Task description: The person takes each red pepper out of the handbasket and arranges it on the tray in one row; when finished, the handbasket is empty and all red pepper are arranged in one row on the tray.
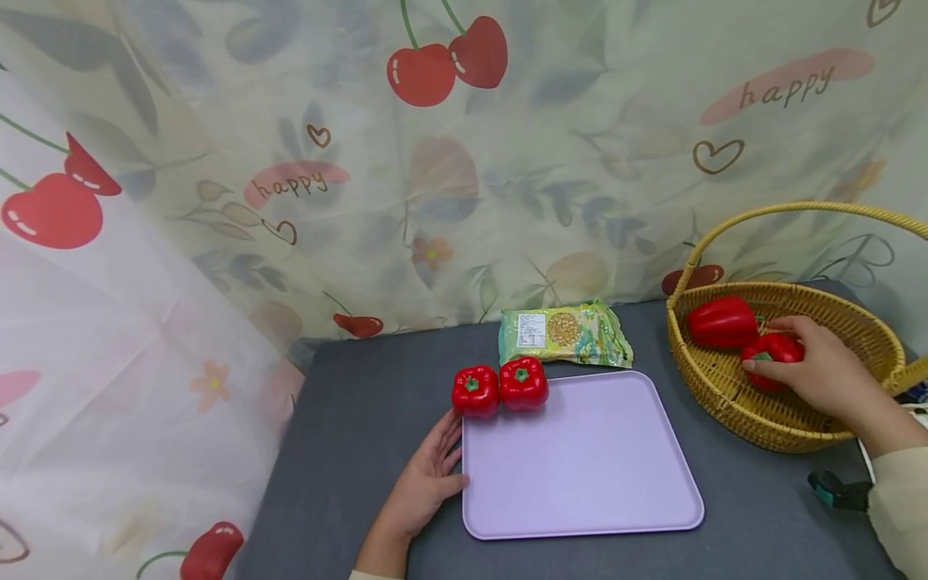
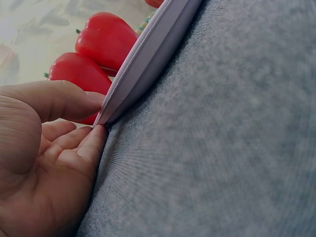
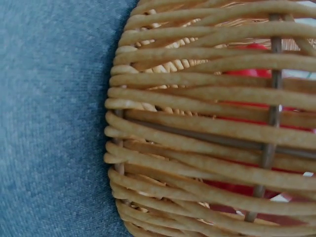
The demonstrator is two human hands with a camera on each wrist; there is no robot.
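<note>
At the lavender tray's left edge, my left hand (image 1: 426, 477) pinches the rim between thumb and fingers; the left wrist view shows the thumb on the tray (image 2: 136, 69) rim and fingers against its outer side. Two red bell peppers (image 1: 524, 384) stand side by side at the tray's (image 1: 580, 467) back left corner, green stems up. Inside the wicker basket (image 1: 786, 441), my right hand (image 1: 826, 366) grips a red bell pepper (image 1: 772, 358). Another red bell pepper (image 1: 721, 322) lies beside it. The right wrist view shows mostly the basket's woven side (image 3: 197, 128), which hides the hand.
Behind the tray lies a green and yellow packet (image 1: 565, 332). The basket's tall handle (image 1: 797, 208) arches over it at the right. A dark strap-like object (image 1: 837, 490) is near the right sleeve. A patterned curtain (image 1: 435, 201) hangs behind the grey table (image 1: 348, 419).
</note>
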